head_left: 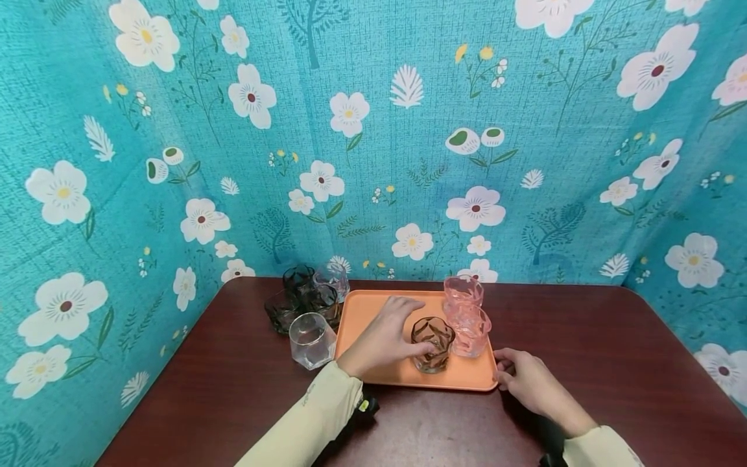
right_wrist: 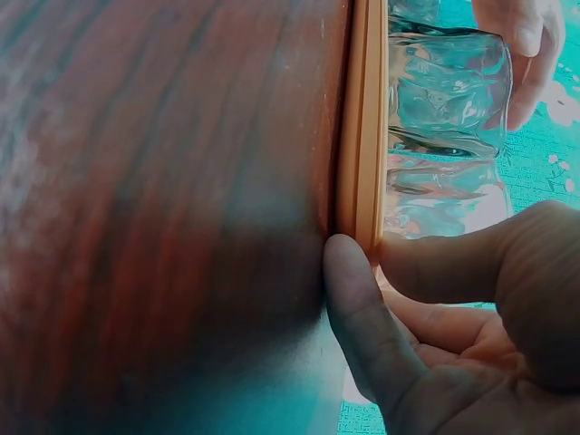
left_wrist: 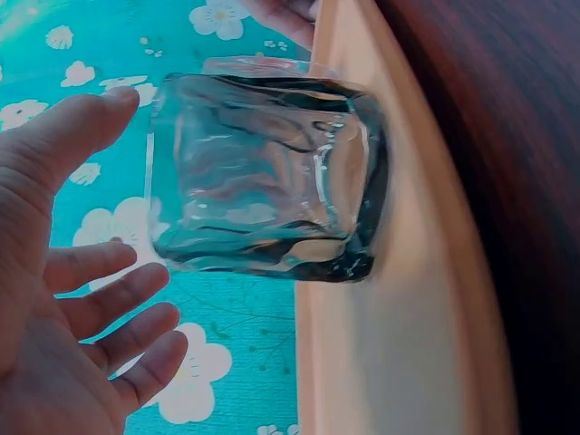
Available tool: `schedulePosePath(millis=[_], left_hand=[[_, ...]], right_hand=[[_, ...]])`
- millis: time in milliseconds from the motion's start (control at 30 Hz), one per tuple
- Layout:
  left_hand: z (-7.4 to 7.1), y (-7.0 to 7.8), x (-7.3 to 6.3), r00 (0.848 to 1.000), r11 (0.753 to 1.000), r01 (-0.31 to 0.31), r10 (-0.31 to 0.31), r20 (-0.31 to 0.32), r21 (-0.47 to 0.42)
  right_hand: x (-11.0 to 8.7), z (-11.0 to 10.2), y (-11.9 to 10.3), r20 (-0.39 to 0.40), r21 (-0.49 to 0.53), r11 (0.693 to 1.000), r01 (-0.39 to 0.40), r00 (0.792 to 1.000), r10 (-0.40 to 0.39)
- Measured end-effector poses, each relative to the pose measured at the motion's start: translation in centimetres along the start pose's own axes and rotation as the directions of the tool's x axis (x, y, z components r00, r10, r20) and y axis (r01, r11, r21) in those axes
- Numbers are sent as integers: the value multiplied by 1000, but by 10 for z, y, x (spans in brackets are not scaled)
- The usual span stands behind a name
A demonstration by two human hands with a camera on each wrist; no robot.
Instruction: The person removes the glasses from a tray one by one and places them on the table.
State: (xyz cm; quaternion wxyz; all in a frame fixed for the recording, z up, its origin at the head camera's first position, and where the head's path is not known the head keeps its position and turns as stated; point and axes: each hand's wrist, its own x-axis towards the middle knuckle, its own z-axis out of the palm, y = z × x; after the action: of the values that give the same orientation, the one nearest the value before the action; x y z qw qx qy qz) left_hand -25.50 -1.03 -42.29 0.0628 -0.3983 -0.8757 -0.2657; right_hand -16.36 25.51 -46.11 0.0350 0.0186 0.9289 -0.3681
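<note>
A smoky brown glass point(head_left: 430, 363) with wavy sides stands on the orange tray point(head_left: 385, 377). My left hand point(head_left: 388, 337) is beside its rim, thumb and fingers spread apart. In the left wrist view, gaps show between the fingertips point(left_wrist: 149, 281) and the glass point(left_wrist: 263, 172). At the tray's front right corner my right hand point(head_left: 528, 379) pinches the rim. The right wrist view shows thumb and finger on either side of the tray edge point(right_wrist: 361, 136). Pink glasses point(head_left: 471, 331) stand along the right part of the tray, right behind the brown one.
Left of the tray, several dark glasses point(head_left: 286, 311) stand grouped on the brown table point(head_left: 583, 337). A clear faceted glass point(head_left: 312, 344) is in front of them, another clear glass point(head_left: 335, 279) behind. A turquoise flowered cloth point(head_left: 373, 162) hangs around the table's back and sides.
</note>
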Motion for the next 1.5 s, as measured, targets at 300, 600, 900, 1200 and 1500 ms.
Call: schedulePosePath(millis=[300,600,900,1200,1500], left_hand=[[11,2,7,1000,1000,-5,5,23,23],[13,6,5,999,998,29,-31,29,63],[17,9,6,998,998,50,-52,29,44],[1,8,-3,996,999,47,-48,-79,-19],[-39,9,-26,989,997,57,-63,-131,-50]], right_hand=[[0,0,2,-13,6,1000,23,1000,-23],[0,-1,1,-9,3,1000,18,1000,-18],[0,0,1,-2,17,1000,-8,1000,8],[1,0,1,4,19,1000,-25,1000,25],[3,1,3,11,4,1000,-14,1000,14]])
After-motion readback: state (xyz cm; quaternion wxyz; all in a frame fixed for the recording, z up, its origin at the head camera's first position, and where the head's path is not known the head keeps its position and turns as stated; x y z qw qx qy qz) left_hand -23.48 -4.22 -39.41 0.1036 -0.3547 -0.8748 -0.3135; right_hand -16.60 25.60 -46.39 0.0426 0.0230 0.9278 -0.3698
